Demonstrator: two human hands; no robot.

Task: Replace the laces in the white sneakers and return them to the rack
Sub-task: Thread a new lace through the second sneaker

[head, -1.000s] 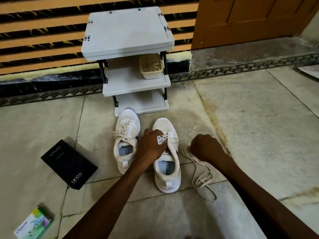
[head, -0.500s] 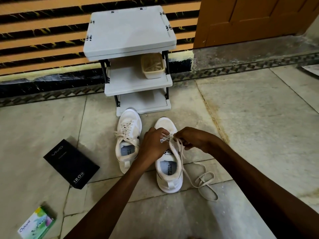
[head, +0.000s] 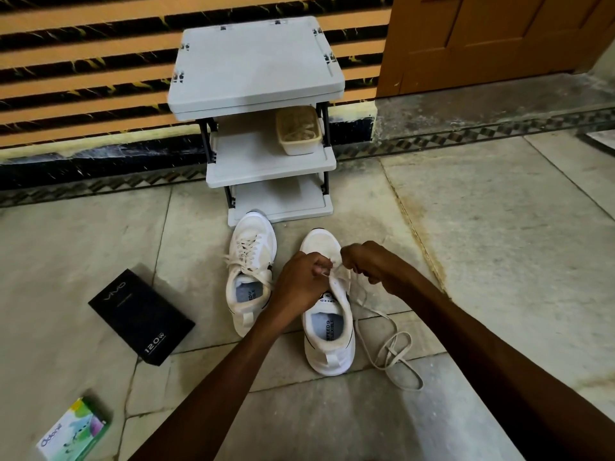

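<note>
Sneaker (head: pixel 328 331) insole — "SPEED"; black box (head: pixel 141 316) — "vivo", "120W"

Black box (head: pixel 141 316), green carton (head: pixel 75 430)

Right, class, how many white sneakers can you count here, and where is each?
2. One sneaker stands by the rack's base; the other sneaker lies right of it, under the left hand and right hand. None seems hidden.

The left hand (head: pixel 301 282) is covering the upper eyelets of the nearer sneaker (head: pixel 329 344). The lace (head: pixel 340 272), running between that hand and the right hand (head: pixel 369 266), is blurring; its eyelet cannot be told. The basket (head: pixel 299 133) contents are reading indistinct. The frame edge is cutting the green box (head: pixel 75 434).
</note>
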